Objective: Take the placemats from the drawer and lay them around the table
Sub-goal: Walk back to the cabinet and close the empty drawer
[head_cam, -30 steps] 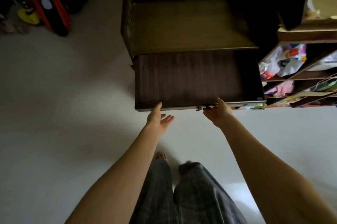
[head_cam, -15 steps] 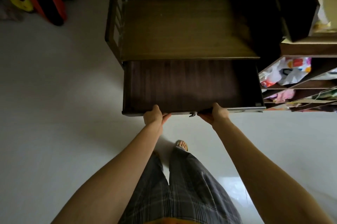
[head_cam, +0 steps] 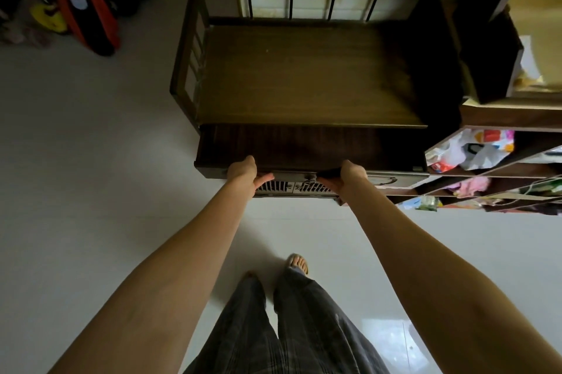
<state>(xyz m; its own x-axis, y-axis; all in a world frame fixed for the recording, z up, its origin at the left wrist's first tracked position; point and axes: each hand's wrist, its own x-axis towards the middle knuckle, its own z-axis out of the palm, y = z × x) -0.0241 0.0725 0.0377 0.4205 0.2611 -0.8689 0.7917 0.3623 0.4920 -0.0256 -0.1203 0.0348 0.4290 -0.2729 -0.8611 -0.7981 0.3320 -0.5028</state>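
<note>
Head view, looking down. The drawer [head_cam: 304, 147] of a dark wooden bench [head_cam: 304, 75] stands partly open, its dark interior just beyond both hands; no placemats can be made out in the visible part of it. The left hand [head_cam: 243, 171] rests on the drawer's front edge left of centre, palm against the front panel, with fingers pointing toward the other hand across the slatted carving [head_cam: 275, 186]; whether they curl round the edge cannot be told. The right hand [head_cam: 349, 174] lies on the same edge right of centre, its fingers curled over the top lip and gripping it. A metal pull handle [head_cam: 386, 180] sits on the front panel just to the right of the right hand. Further right of that hand, open shelves [head_cam: 501, 172] hold plastic bags [head_cam: 474, 150] with coloured print too blurred to read. Beyond the left hand and far to its left, red and black items [head_cam: 88, 11] stand on the pale tiled floor [head_cam: 91, 160].
</note>
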